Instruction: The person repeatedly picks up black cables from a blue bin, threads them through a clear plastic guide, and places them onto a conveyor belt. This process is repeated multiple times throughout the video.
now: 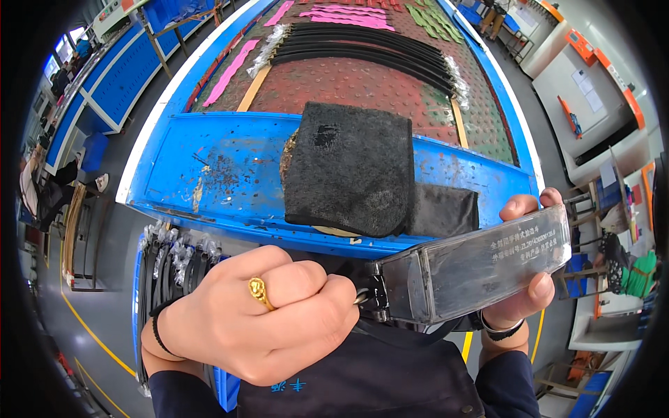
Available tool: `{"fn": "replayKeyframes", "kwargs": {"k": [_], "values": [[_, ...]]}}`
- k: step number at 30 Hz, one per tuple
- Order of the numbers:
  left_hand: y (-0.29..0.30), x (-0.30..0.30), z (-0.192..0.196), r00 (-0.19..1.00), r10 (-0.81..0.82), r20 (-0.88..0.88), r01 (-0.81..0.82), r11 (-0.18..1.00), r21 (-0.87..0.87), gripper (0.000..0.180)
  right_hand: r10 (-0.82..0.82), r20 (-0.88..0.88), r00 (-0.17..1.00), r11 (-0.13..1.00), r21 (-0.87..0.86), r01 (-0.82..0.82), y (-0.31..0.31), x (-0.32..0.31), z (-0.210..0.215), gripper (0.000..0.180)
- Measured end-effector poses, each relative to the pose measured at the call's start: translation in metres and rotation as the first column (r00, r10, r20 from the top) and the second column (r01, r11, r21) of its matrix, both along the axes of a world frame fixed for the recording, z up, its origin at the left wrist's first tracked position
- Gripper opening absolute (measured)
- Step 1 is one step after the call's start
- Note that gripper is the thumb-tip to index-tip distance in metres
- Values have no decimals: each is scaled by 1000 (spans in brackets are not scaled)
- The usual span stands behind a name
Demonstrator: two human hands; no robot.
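My right hand (536, 292) grips a clear, tapering rectangular plastic box (481, 268) from beneath and behind, with fingers and thumb showing at its wide end. The box lies tilted, and its narrow end has a black fitting with a small metal part. My left hand (261, 313) is closed beside that fitting, fingers curled inward. What it holds is hidden inside the fist. Beyond the box, a folded black cloth (348, 174) lies over a round pad at the bench's front, and a smaller dark cloth (444, 210) sticks out beside it.
A blue bench (216, 160) spans the front. On its studded red-green top lie black straps (362, 59) with plastic-wrapped ends, across wooden sticks, plus pink strips (233, 73) and green strips (433, 21). Below left, a blue bin (137, 292) holds more wrapped black straps.
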State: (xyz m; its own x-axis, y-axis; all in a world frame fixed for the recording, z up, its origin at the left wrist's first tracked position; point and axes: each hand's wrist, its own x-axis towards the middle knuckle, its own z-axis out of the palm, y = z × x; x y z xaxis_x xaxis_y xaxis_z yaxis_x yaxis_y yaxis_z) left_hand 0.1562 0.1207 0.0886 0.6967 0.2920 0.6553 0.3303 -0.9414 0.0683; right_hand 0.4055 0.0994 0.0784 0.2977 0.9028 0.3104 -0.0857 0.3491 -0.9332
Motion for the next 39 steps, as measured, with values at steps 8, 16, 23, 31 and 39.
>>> {"fn": "replayKeyframes", "kwargs": {"k": [8, 16, 23, 31, 39], "values": [[1, -4, -2, 1000, 11, -28, -10, 1000, 29, 27, -4, 8, 1000, 1000, 28, 4, 3, 9, -6, 88], [-4, -22, -8, 989, 87, 116, -69, 986, -154, 28, 207, -361, 909, 926, 371, -64, 31, 44, -5, 58], [-19, -65, -16, 909, 356, 216, -291, 914, -284, 27, 169, -99, 981, 985, -14, -171, 95, 14, -45, 49], [-14, -71, -14, 869, 359, 342, -334, 934, -132, 27, 218, 435, 874, 960, -257, -112, 101, 5, -62, 55], [-2, -48, -26, 880, 271, 390, -330, 939, 93, 25, -318, 459, 830, 943, 239, 230, 63, 32, -31, 38]]}}
